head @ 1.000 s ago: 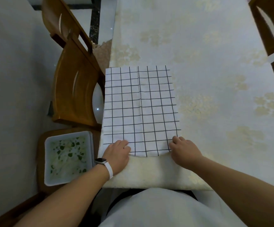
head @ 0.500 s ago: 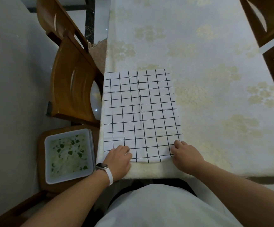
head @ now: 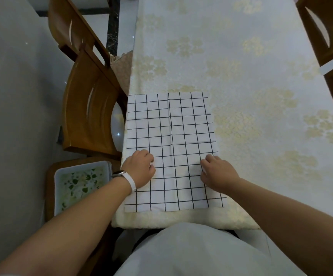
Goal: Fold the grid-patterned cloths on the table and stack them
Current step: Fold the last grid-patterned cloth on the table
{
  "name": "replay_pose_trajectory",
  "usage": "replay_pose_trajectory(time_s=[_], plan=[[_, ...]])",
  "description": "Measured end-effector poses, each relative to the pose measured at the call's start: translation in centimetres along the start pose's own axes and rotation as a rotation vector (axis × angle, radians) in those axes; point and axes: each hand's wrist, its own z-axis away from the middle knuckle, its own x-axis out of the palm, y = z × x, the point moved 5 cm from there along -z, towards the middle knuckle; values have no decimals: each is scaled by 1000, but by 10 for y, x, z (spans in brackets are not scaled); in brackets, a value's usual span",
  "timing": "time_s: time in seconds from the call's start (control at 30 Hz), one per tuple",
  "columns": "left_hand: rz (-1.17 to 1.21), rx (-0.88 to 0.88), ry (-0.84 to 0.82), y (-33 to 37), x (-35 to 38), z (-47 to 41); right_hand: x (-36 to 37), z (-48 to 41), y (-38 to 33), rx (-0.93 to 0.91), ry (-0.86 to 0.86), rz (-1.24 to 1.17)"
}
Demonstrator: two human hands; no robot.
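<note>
A white cloth with a black grid lies flat on the near left part of the table, long side running away from me, with a crease down its middle. My left hand, which wears a white watch strap, sits on the cloth's left edge about a third of the way up from the near end. Level with it, my right hand sits on the right edge. Both hands have their fingers curled onto the fabric at the edges. Only this one cloth is in view.
The table carries a cream floral tablecloth. A wooden chair stands close against its left side, with another behind it. A white tray with green bits rests on a low stool at my left. More wooden chairs stand at the right.
Both hands have left the cloth's near corners and moved forward along its side edges. The near end of the cloth now lies flat behind them.
</note>
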Motion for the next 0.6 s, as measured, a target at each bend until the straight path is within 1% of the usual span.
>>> replay_pose_trajectory(time_s=[0.23,0.33,0.43,0.6], plan=[[-102,-87,-54,-15,-11,-53,-32,-62,10,24,58,-7],[-136,-95,-83,-23,-8,-65,-38,-82,15,-11,58,17],[-148,-70,-87,-29,-5,-71,-38,-92,18,-57,36,41],[-161,27,-97,-32,-3,-75,-34,-98,22,-99,20,42]])
